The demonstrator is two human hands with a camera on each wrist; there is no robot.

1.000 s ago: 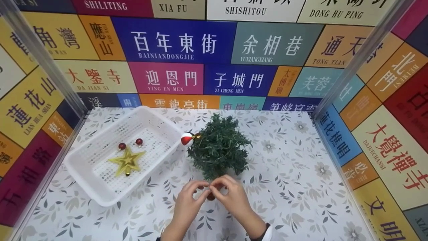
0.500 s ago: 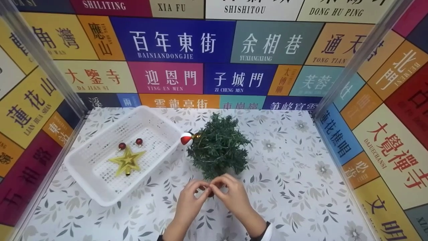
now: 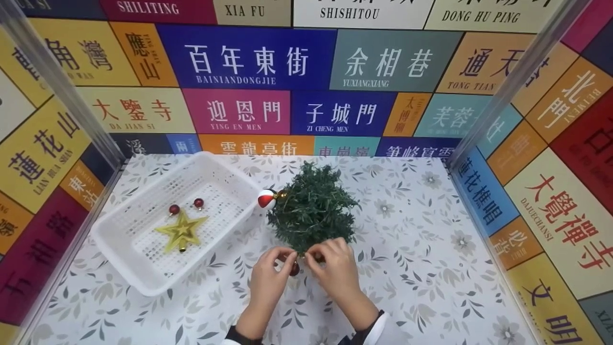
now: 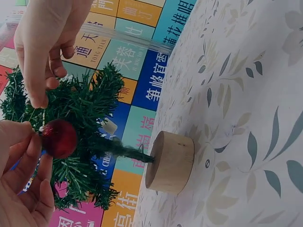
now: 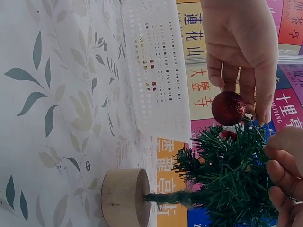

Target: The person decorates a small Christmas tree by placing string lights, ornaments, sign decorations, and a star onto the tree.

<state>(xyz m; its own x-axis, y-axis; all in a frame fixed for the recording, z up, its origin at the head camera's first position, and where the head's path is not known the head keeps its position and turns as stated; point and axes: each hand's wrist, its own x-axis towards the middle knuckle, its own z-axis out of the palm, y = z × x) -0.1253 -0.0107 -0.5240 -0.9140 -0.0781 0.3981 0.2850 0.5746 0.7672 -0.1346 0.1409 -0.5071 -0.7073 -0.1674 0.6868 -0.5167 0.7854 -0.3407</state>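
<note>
Left hand (image 3: 270, 269) pinches one round, glittery red ornament (image 4: 60, 138); right hand (image 3: 337, 266), fingers bent, hold unclear, is at one green artificial tree (image 3: 313, 206) ahead of both.

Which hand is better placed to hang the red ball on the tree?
Probably the left. The left hand pinches the red ball by its top, just in front of the tree. The right hand is close by, but what it grips, if anything, is unclear.

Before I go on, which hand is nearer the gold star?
Left. In the head view, the left hand is outside the basket, right of the gold star; the right hand is farther right.
</note>
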